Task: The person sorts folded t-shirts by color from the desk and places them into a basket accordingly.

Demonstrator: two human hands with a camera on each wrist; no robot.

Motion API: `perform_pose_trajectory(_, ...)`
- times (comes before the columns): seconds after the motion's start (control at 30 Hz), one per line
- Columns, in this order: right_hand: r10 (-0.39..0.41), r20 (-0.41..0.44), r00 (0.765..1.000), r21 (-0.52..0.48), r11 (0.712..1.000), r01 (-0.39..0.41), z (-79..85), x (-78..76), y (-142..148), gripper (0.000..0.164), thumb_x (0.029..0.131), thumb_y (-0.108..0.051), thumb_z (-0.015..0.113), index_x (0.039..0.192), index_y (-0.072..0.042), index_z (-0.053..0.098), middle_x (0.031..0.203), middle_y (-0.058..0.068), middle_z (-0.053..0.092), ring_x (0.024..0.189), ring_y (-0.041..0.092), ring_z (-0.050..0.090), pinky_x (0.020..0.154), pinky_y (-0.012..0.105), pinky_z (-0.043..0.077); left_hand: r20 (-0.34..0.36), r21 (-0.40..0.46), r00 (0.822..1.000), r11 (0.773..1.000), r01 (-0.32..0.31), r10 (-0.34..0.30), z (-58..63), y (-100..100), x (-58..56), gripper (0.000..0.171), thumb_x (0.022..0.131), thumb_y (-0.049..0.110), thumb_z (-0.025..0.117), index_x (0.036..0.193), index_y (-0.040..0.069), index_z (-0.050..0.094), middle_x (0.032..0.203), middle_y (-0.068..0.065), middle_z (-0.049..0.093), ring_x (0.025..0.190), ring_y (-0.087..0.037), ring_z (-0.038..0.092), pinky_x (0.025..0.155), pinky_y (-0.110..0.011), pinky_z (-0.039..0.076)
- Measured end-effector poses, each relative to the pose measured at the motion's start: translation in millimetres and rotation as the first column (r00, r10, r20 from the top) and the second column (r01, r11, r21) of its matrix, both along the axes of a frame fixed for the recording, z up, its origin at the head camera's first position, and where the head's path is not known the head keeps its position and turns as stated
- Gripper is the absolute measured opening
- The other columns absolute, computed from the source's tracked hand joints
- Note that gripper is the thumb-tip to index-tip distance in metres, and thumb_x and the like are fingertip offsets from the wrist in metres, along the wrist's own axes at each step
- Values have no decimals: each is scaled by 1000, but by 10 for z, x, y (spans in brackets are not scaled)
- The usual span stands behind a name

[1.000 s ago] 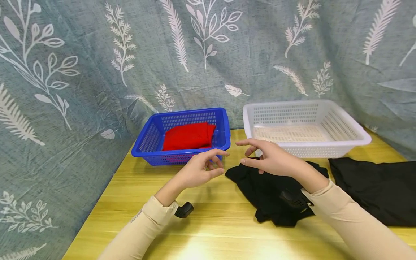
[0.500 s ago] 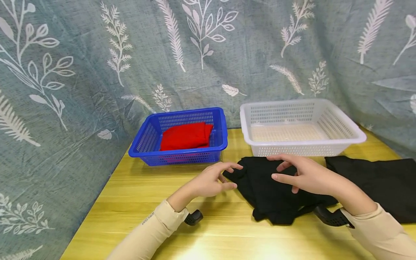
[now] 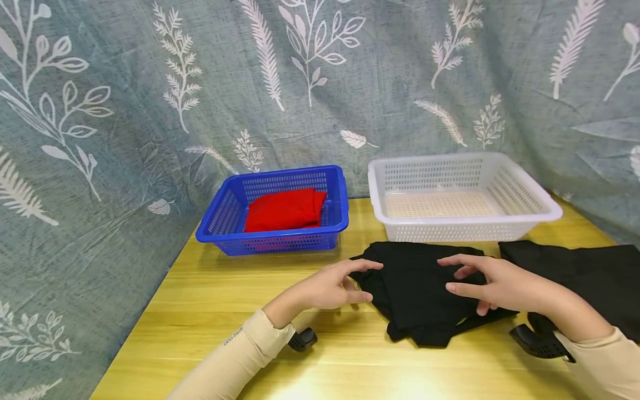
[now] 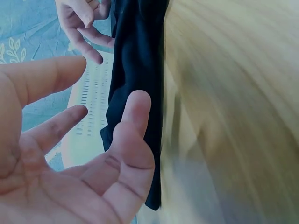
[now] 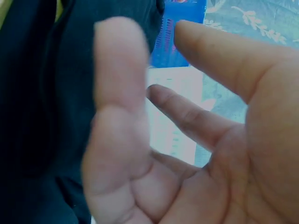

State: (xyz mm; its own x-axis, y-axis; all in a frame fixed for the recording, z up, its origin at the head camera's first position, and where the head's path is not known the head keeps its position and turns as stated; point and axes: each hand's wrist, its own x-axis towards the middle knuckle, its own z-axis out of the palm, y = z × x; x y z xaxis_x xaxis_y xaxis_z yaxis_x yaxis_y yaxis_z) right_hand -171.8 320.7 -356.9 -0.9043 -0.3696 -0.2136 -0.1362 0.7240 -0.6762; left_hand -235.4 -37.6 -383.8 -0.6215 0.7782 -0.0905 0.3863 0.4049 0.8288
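A crumpled black cloth garment [image 3: 417, 300] lies on the table in front of the white basket. My left hand [image 3: 332, 286] hovers at the garment's left edge, fingers loosely bent and apart. Over its right part is my right hand [image 3: 507, 286], thumb and fingers spread. Nothing is between the fingers of either hand. In the left wrist view, the left hand [image 4: 107, 172] shows its palm, with the black garment [image 4: 138, 65] beyond the thumb. The right wrist view has the right hand [image 5: 196, 144] apart from the dark fabric [image 5: 46, 93].
A blue basket [image 3: 272, 236] at the back left holds a folded red cloth [image 3: 285, 211]. The white basket [image 3: 465, 228] stands at the back right. Another black cloth [image 3: 575, 272] lies flat at the right. A patterned curtain [image 3: 310, 133] hangs behind and at the left.
Both hands have moved right and lower in the head view, the right one farther, from near the baskets to over the black garment. The head view has turned slightly right.
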Motion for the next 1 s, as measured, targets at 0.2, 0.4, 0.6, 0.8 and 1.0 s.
perform_pose_trajectory(0.2,15,35,999,-49,999,-14,-36,-1,47,62,108,-35,67,161,-10,47,147,35,56,59,22,63,60,33,56,56,3,998,1000,6,-6,1,-8,1,66,104,19,73,164,27,46,168,-17,41,94,-29,78,68,-24,55)
perform_pose_trajectory(0.4,86,44,995,-130,988,-79,-95,-10,2,55,109,-31,65,158,-11,51,147,34,56,57,19,59,57,34,56,61,-6,998,1000,-22,23,21,-105,-48,66,104,21,72,164,26,45,164,-18,45,96,-26,80,81,-29,60)
perform_pose_trajectory(0.6,127,64,990,-202,973,-112,-108,-16,0,53,111,-26,61,160,-9,49,148,34,56,60,18,61,59,35,57,51,-61,997,996,-60,63,89,-220,-95,64,104,26,72,163,25,46,150,-18,56,92,-23,80,86,-34,62)
perform_pose_trajectory(0.8,13,-36,999,-65,998,-15,-24,-10,177,58,110,-32,63,159,-5,47,142,32,57,62,17,61,59,33,55,163,-118,979,988,-103,122,159,-283,-72,69,102,29,76,164,32,43,118,-15,63,83,-30,80,75,-45,65)
perform_pose_trajectory(1.0,-34,66,997,-24,999,36,-72,-37,301,69,109,-35,65,163,-3,36,119,20,65,61,22,65,59,34,56,247,-92,962,991,-98,118,144,-253,-58,70,103,30,76,164,36,42,118,-17,57,85,-32,81,76,-44,66)
